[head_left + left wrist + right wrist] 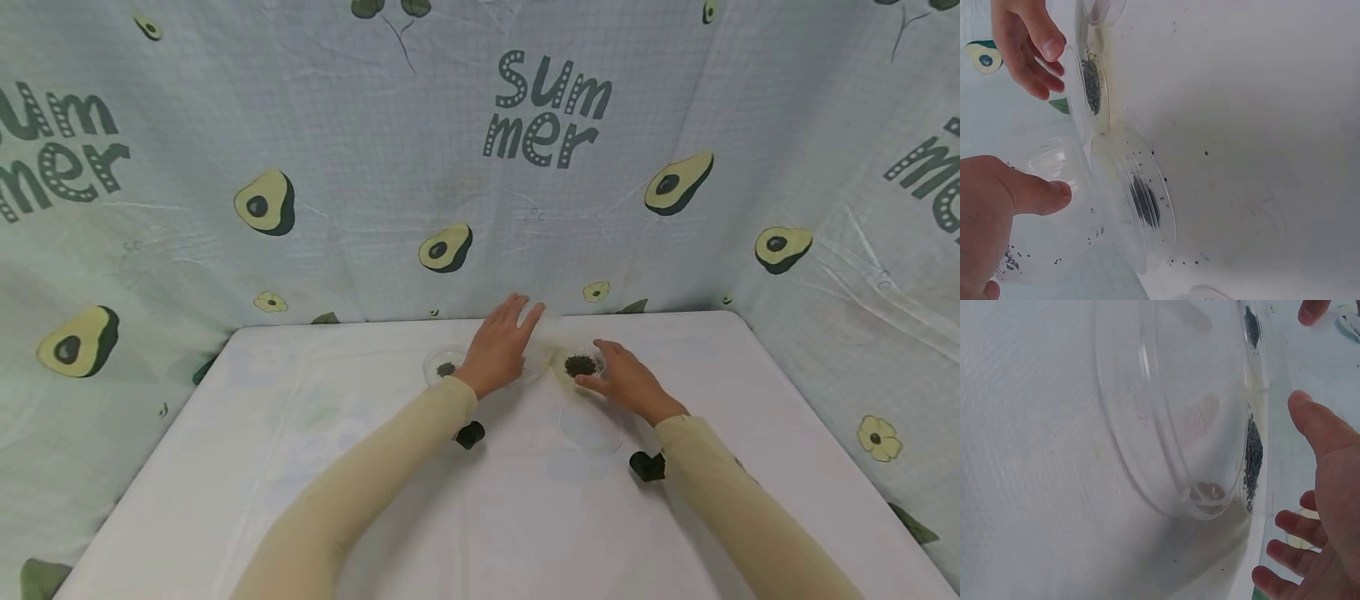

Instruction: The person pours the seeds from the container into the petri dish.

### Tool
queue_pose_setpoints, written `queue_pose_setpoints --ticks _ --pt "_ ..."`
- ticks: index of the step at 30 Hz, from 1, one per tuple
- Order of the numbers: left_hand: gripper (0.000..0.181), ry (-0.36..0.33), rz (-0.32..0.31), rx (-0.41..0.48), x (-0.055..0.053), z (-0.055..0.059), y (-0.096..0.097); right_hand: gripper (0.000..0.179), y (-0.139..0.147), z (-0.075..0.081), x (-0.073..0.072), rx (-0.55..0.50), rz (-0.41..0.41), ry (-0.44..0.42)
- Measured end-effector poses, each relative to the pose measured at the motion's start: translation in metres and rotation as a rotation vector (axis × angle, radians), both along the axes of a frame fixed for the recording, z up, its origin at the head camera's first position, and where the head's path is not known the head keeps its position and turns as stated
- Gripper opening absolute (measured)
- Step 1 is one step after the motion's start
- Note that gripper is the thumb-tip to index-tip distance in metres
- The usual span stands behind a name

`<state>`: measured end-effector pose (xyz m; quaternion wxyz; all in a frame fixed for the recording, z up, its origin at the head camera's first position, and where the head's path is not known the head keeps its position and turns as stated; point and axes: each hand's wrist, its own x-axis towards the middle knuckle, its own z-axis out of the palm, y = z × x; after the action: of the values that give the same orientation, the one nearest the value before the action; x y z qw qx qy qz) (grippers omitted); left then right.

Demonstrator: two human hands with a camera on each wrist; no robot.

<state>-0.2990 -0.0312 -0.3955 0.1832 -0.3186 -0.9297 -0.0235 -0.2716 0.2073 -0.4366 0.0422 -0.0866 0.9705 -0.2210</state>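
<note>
My left hand [498, 346] reaches in above the middle clear dish [1169, 215], fingers spread. Its thumb lies against a clear plastic container [1050, 237], whose walls carry scattered dark grains; the other fingers are mostly hidden in the left wrist view. My right hand [628, 385] curves around the near side of the right clear dish [556, 365], thumb and fingers apart with a gap before the dish. Dark grains [580, 366] form a small pile in that dish. In the right wrist view the right thumb [1319, 422] points away from the fingers, holding nothing.
Another clear dish [426, 367] with dark grains stands left of my left hand. A transparent round dish or lid [591, 430] lies nearer me. Loose grains dot the white table [525, 525]. A printed cloth [360, 167] hangs behind and at both sides.
</note>
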Motion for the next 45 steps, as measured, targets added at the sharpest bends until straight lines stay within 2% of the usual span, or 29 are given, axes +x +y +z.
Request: queue_pose_setpoints --ticks 9,22,34,45 --pt "0.083 -0.003 0.007 0.087 0.004 -0.001 -0.015 0.087 -0.004 0.002 0.005 -0.024 -0.013 -0.013" --pt "0.088 -0.037 0.052 0.123 0.011 0.002 -0.030 0.086 -0.006 0.009 0.010 -0.027 0.011 0.021" --pt "0.092 -0.056 0.039 0.169 0.018 0.004 -0.043 0.087 -0.007 0.010 0.011 -0.017 0.012 0.020" --pt "0.099 -0.070 0.058 0.234 0.020 -0.001 -0.055 0.086 -0.012 0.009 0.010 -0.020 0.038 0.033"
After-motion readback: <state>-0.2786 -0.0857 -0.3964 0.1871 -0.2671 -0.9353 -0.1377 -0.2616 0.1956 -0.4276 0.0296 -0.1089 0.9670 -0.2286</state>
